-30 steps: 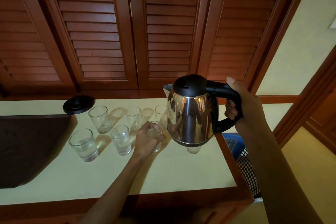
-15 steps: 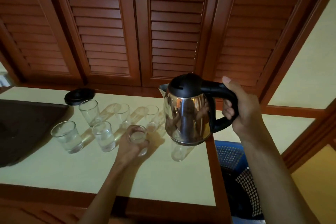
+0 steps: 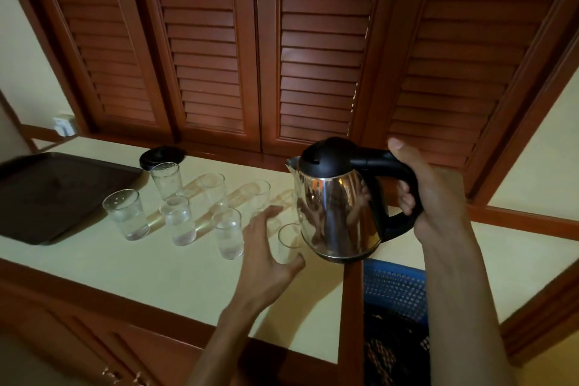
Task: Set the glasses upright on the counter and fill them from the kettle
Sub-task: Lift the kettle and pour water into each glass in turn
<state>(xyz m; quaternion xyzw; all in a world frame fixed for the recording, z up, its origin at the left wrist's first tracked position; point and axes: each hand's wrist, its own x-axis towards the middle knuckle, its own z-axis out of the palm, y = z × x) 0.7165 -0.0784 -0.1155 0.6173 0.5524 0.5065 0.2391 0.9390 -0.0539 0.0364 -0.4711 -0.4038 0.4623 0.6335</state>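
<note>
Head camera: the kettle (image 3: pixel 336 213) hangs level above the counter's (image 3: pixel 156 273) right edge, its handle clenched in the right hand (image 3: pixel 438 197), ready to pour. Beneath its spout stands an upright glass (image 3: pixel 288 243); the left hand (image 3: pixel 266 247) spreads open around it, likely steadying. Other glasses (image 3: pixel 177 219) wait leftward, near a dark tray (image 3: pixel 47 194).

Counter (image 3: pixel 175 279): glasses (image 3: pixel 127 218), tray (image 3: pixel 56 194), kettle base (image 3: pixel 162 156).
</note>
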